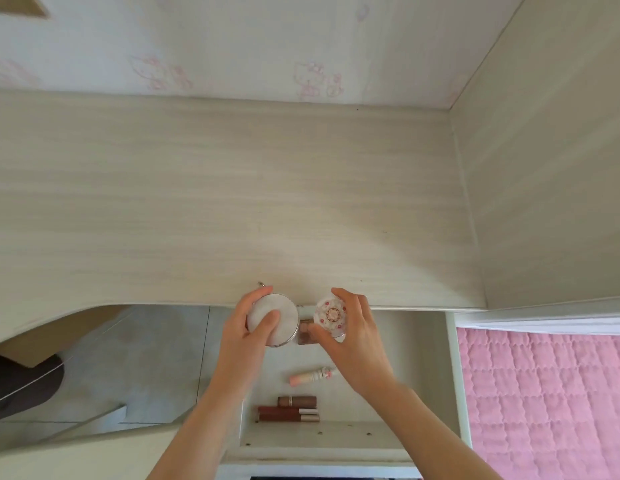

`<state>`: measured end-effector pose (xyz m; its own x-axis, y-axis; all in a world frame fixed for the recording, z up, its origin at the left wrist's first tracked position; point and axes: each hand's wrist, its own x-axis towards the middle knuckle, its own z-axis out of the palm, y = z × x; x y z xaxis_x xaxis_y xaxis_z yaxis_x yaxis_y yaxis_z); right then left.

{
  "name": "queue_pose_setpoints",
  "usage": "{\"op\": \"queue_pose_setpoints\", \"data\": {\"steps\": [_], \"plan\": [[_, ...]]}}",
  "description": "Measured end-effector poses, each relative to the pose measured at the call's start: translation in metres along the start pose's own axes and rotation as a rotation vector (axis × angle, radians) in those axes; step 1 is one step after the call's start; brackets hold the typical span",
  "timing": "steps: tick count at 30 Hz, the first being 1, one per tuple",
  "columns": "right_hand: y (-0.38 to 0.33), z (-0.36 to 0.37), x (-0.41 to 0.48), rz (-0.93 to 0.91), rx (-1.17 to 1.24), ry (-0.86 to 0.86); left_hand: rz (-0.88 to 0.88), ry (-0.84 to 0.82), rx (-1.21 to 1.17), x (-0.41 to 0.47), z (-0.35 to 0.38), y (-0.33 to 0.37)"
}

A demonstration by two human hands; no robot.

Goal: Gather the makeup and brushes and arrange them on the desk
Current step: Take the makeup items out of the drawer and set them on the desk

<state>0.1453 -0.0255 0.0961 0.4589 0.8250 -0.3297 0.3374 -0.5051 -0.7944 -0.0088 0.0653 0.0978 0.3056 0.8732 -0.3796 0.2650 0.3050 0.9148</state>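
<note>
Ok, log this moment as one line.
left hand: holds white compact | right hand: holds floral compact | both over open drawer | drawer: pink tube, lipsticks

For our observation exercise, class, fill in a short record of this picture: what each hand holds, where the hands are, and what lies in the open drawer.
left hand: grips a round white compact with a silver rim
right hand: grips a round flower-patterned compact
position: both hands above the open drawer, at the front edge of the desk
drawer contents: pink tube, brown lipstick, two dark red lip gloss tubes, a small brown item partly hidden by the compacts
to the right: pink quilt
</note>
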Motion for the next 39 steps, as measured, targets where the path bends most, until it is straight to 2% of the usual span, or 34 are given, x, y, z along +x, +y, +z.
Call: {"op": "queue_pose_setpoints", "data": {"steps": [7,12,20,34,39], "plan": [[-0.039,-0.008,0.055,-0.078,-0.056,0.047,0.095,0.085,-0.008,0.055,-0.021,0.038],[-0.059,-0.01,0.101,-0.151,-0.169,0.065,0.171,0.08,0.043,0.122,-0.024,0.058],[-0.079,-0.001,0.173,-0.193,-0.315,0.067,0.143,0.083,0.07,0.206,-0.026,0.07],[-0.071,0.031,0.206,-0.195,-0.412,0.071,0.176,-0.044,0.342,0.233,-0.038,0.049],[-0.069,0.036,0.208,-0.236,-0.405,0.108,0.24,-0.013,0.457,0.23,-0.038,0.041]]}}
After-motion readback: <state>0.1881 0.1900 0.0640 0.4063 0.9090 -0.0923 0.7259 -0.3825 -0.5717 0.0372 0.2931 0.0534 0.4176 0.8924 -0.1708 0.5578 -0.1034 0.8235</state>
